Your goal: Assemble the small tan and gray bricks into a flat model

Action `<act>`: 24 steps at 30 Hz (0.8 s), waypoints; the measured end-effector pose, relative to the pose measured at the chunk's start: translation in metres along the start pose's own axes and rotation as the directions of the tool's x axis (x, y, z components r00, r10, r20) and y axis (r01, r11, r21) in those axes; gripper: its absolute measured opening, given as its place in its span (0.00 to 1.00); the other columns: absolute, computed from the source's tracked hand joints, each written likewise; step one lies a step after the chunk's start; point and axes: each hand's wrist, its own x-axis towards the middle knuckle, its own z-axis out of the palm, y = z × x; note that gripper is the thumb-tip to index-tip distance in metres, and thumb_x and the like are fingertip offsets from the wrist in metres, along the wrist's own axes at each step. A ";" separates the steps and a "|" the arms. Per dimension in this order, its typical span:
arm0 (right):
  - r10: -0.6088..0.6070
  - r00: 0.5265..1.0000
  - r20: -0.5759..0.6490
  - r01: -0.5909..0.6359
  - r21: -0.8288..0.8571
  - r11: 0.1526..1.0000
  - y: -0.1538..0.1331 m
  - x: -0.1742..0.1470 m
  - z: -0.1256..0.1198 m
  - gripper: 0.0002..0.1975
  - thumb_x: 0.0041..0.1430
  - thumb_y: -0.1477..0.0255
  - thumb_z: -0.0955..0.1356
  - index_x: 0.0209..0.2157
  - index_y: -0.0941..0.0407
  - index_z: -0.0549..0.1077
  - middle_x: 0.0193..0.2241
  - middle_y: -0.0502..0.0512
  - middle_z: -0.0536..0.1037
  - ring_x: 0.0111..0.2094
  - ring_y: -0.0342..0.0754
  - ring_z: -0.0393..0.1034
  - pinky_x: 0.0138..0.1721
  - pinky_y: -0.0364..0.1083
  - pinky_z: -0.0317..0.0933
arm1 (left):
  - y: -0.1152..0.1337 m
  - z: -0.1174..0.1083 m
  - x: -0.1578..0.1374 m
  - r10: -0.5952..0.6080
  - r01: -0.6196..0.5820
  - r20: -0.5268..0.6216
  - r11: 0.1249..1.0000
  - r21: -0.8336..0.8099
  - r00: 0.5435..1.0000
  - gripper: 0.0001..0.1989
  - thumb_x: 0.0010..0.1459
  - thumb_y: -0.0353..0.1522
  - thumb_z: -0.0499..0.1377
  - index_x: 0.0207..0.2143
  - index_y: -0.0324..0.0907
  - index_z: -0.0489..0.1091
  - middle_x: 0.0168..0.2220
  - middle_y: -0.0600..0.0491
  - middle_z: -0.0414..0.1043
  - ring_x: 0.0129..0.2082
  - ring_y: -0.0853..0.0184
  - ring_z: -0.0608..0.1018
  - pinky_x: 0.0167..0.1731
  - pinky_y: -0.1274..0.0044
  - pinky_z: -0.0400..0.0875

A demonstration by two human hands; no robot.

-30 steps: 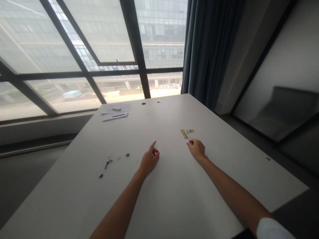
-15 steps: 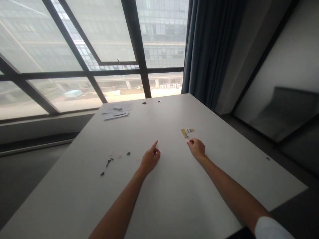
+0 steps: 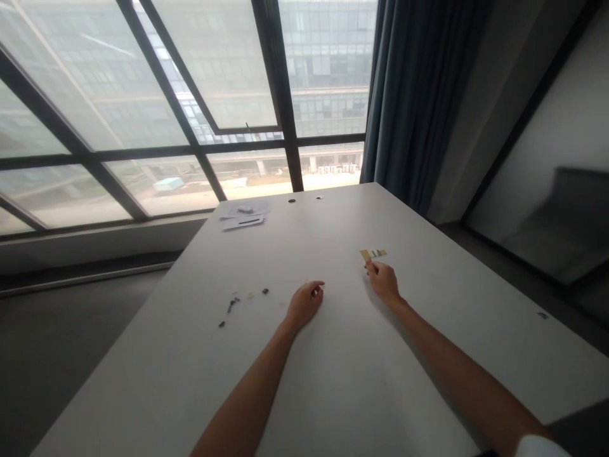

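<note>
My right hand [image 3: 383,279] is closed in a pinch at the near side of a flat yellow, L-shaped arrangement [image 3: 365,254] with small dark pieces along its right arm. The fingertips cover its lower end, and what lies between them is too small to make out. To the left, my left hand [image 3: 305,304] rests on the white table [image 3: 333,368], fingers loosely bent with a gap between them and nothing visible inside. Left of that hand are scattered a dark piece [image 3: 265,291], a pale yellow piece [image 3: 250,294] and several other small bits.
Papers [image 3: 243,221] with a small white object [image 3: 245,209] on top lie at the far left of the table. A round dark spot [image 3: 292,201] is near the back edge. Another small dark item [image 3: 543,315] sits by the right edge. Windows and a blue curtain [image 3: 419,108] stand behind.
My right hand has moved up to the yellow arrangement, its fingertips now over the lower end. My left index finger, which was pointing out, has bent. The whole view has shifted slightly.
</note>
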 end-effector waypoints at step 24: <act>-0.269 0.924 0.272 0.242 0.132 0.961 -0.037 -0.063 0.070 0.20 0.66 0.61 0.59 0.31 0.56 0.77 0.31 0.57 0.80 0.32 0.50 0.70 0.33 0.45 0.54 | 0.018 -0.005 -0.015 -0.008 0.009 -0.032 0.999 0.031 0.999 0.13 0.60 0.29 0.56 0.43 0.42 0.79 0.37 0.51 0.79 0.35 0.68 0.77 0.44 0.77 0.71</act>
